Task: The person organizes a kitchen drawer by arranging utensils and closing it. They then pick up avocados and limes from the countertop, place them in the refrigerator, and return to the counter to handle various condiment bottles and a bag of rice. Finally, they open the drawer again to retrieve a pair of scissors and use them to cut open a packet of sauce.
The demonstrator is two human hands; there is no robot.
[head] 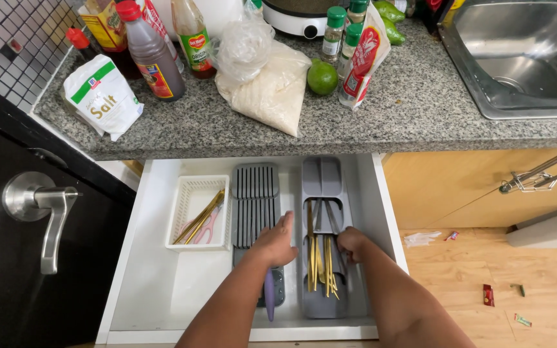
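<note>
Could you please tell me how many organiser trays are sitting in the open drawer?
3: a white basket on the left, a grey slotted knife block in the middle, a grey cutlery tray on the right.

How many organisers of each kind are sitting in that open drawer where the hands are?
White mesh basket: 1
Dark grey slotted knife block, under the left hand: 1
Grey cutlery tray, where the right hand reaches among gold cutlery: 1
Total: 3
</note>
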